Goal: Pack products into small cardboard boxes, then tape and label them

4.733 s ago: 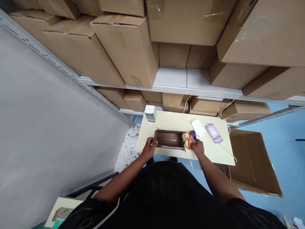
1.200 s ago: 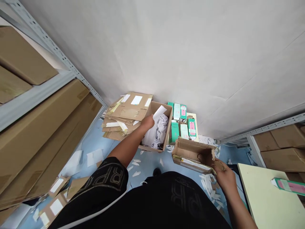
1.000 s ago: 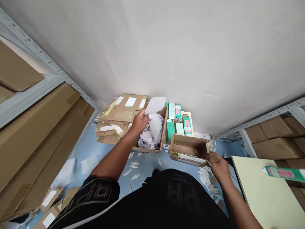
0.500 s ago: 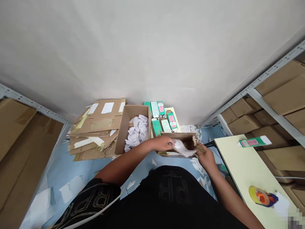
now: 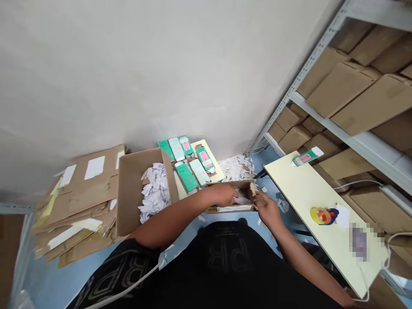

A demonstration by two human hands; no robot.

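Note:
My left hand (image 5: pixel 227 195) reaches inside a small open cardboard box (image 5: pixel 233 209), its fingers closed on a white, film-like sheet (image 5: pixel 242 200). Most of that sheet lies down in the box, and my fingertips are partly hidden. At the box's right end, my right hand (image 5: pixel 268 211) grips the torn cardboard edge. Beyond the box, several green and pale green cartons (image 5: pixel 186 178) lie on a cream tabletop (image 5: pixel 219 171).
Left of the cartons stands a larger cardboard box (image 5: pixel 131 189) holding torn white paper (image 5: pixel 156 189). Flattened cardboard (image 5: pixel 86 171) is piled farther left. On the right, a cream table (image 5: pixel 309 193) carries a tape roll (image 5: pixel 322 215) and a green carton (image 5: pixel 305 158), before shelves of boxes (image 5: pixel 350 90).
The view has swung to the right. My left hand has gone lower into the small box with the white sheet, while my right hand stays on the torn edge.

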